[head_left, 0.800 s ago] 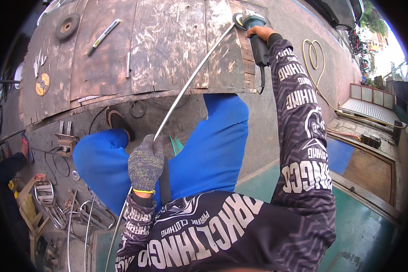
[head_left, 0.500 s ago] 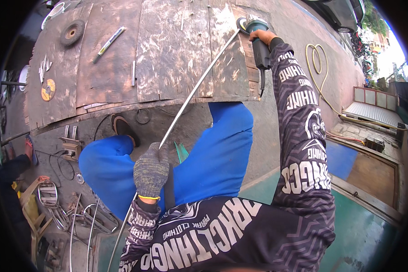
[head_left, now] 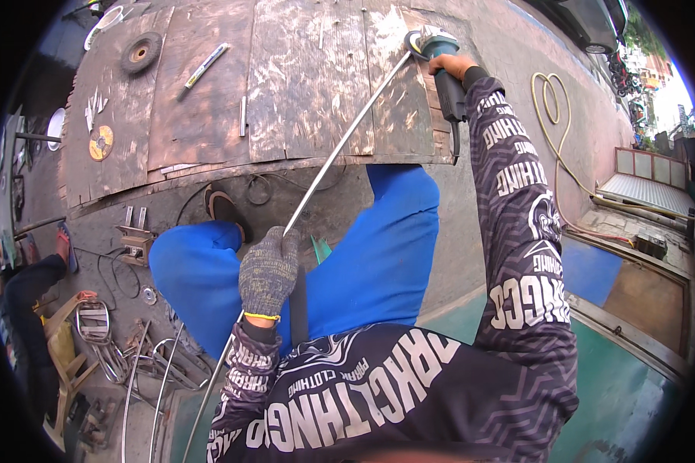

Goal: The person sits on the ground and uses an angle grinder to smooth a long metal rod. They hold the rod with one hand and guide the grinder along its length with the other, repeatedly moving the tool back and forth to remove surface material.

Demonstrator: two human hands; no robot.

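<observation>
Metal rod [head_left: 342, 145] through left grip [head_left: 269, 272]

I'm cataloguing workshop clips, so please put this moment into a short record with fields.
Left hand: in a gray glove, closed around a thin metal rod
Right hand: bare, holding a grinder
Rod: slants over the table, its far end at the grinder's disc
On table: wheel, marker, yellow disc
Nearby: another person's leg at left, car at upper right
</observation>
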